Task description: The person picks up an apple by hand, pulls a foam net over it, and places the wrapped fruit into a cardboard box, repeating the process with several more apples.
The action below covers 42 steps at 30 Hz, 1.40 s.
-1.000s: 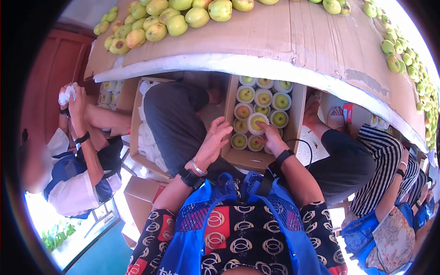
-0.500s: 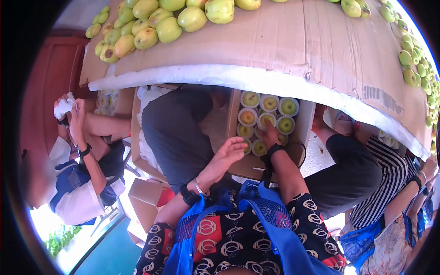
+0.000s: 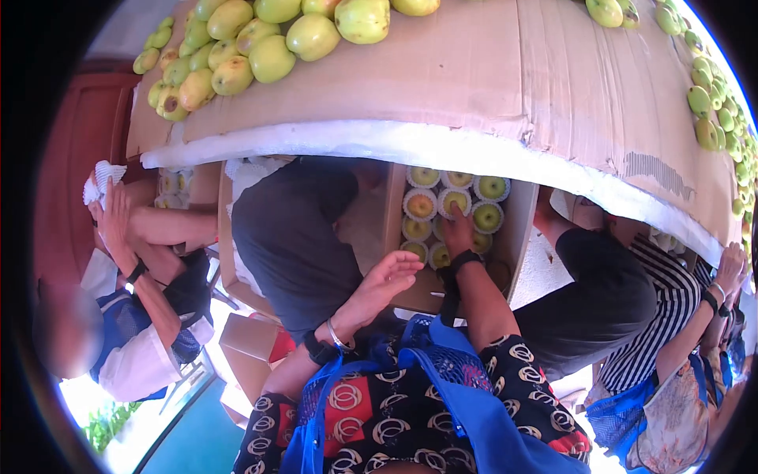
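My right hand reaches into an open cardboard box. Its fingers are closed at the near side of a green apple, and the hand hides part of the grip. Around it sit several more apples in white foam nets, among them a green apple to the right and a reddish-yellow apple to the left. My left hand hovers at the box's near left corner, palm turned inward, fingers apart and holding nothing.
A cardboard-covered table with a white padded edge overhangs the box. Loose green apples lie on it. At left, a co-worker's hand holds a white foam net. Another co-worker's arm is at right.
My right hand stays at the apple in the box, shifted slightly left in view. My left hand has dropped slightly. The view has turned a little, and the left co-worker's hands have moved lower.
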{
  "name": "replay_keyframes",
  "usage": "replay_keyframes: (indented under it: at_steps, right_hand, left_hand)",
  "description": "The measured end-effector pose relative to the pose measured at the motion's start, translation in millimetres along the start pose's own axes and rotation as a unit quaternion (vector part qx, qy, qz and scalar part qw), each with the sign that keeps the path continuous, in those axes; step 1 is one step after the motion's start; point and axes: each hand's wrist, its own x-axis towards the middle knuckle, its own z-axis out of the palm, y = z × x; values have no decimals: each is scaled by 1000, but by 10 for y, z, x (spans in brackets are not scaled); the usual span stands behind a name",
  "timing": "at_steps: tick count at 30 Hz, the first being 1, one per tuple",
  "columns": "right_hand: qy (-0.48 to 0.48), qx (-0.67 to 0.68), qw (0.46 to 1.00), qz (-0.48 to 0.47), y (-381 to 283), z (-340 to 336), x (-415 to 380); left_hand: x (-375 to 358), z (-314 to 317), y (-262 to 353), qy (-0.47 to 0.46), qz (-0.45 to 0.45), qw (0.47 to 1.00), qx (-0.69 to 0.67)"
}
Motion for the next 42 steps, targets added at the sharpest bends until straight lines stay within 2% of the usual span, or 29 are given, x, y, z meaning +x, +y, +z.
replay_keyframes:
  at_steps: [1, 2, 3, 7, 9, 13, 16, 18, 19, 20, 21, 22, 23, 24, 25, 27, 28, 29, 30, 31, 33, 34, 35, 36, 37, 39, 40, 41, 42]
  right_hand:
    - [1, 1, 1000, 2, -52, 4, 7]
    - [40, 342, 919, 190, -135, 20, 67]
    - [69, 629, 692, 347, -198, 45, 125]
    - [82, 612, 713, 331, -96, 79, 87]
    - [103, 580, 751, 300, -1, 205, 122]
    - [122, 574, 743, 322, 73, 209, 82]
    - [119, 530, 779, 313, 323, 435, 77]
    - [41, 344, 916, 203, 594, 544, 10]
    - [45, 342, 917, 198, 628, 490, -34]
    - [-31, 229, 966, 118, 652, 454, -105]
    - [-106, 110, 988, 35, 526, 357, -187]
    - [-176, -12, 983, -50, 351, 261, -244]
    - [-242, -136, 951, -135, 162, 170, -285]
    - [-302, -259, 892, -215, -17, 81, -320]
    - [-300, -262, 890, -221, -210, -21, -359]
    - [-423, -22, 901, -97, -548, -180, -375]
    - [-414, -28, 903, -113, -570, -176, -371]
    - [-426, 206, 880, 37, -593, -179, -442]
    - [-416, 424, 783, 183, -642, -160, -444]
    - [-425, 420, 783, 170, -807, -285, -435]
    - [-408, 363, 828, 129, -1003, -628, -556]
    - [-424, 359, 822, 127, -1040, -717, -592]
    - [-382, 380, 826, 165, -1081, -799, -570]
    - [-333, 402, 829, 203, -1138, -818, -543]
    - [-333, 402, 829, 201, -1177, -800, -521]
    - [-305, 397, 835, 230, -1071, -859, -535]
    - [-292, 396, 836, 244, -980, -837, -608]
    - [-344, 344, 856, 176, -925, -747, -702]
    - [-393, 289, 867, 99, -927, -673, -749]
  left_hand:
    - [2, -2, 5, 0, -5, 1000, 2]
    - [5, -13, 28, 1, -7, 1000, 5]
    - [2, -23, 41, 3, -4, 1000, 8]
    - [14, 4, 21, -8, 2, 1000, 1]
    - [-3, -9, 34, -8, 5, 1000, 2]
    - [-1, -13, 9, -8, 10, 1000, 11]
    - [-12, -8, 8, -3, 13, 1000, 8]
    - [-39, 3, 46, -4, 18, 1000, 1]
    - [-58, 6, 93, -19, 32, 999, -13]
    - [-101, 4, 139, -33, 44, 998, -26]
    - [-174, -10, 196, -37, 49, 998, -24]
    - [-266, -43, 278, -62, 90, 992, -65]
    - [-370, -95, 358, -86, 131, 982, -106]
    - [-493, -188, 427, -92, 171, 972, -133]
    - [-613, -320, 492, -101, 213, 958, -162]
    - [-895, -508, 604, -39, 305, 932, -192]
    - [-1046, -561, 654, -20, 345, 920, -185]
    - [-1167, -689, 639, 6, 365, 915, -173]
    - [-1244, -830, 603, 35, 383, 909, -163]
    - [-1269, -959, 549, 43, 396, 903, -159]
    - [-1314, -1245, 331, 263, 428, 832, -235]
    - [-1236, -1284, 296, 410, 375, 818, -147]
    - [-1149, -1547, 36, 532, 298, 782, 134]
    - [-991, -1941, -386, 531, 232, 757, 302]
    - [-861, -2268, -754, 505, 161, 712, 461]
    - [-757, -2403, -1128, 322, 64, 815, 477]
    - [-655, -2595, -1536, 304, 61, 822, 478]
    - [-533, -2862, -2006, 334, 71, 886, 314]
    - [-415, -3012, -2194, 359, 80, 919, 143]
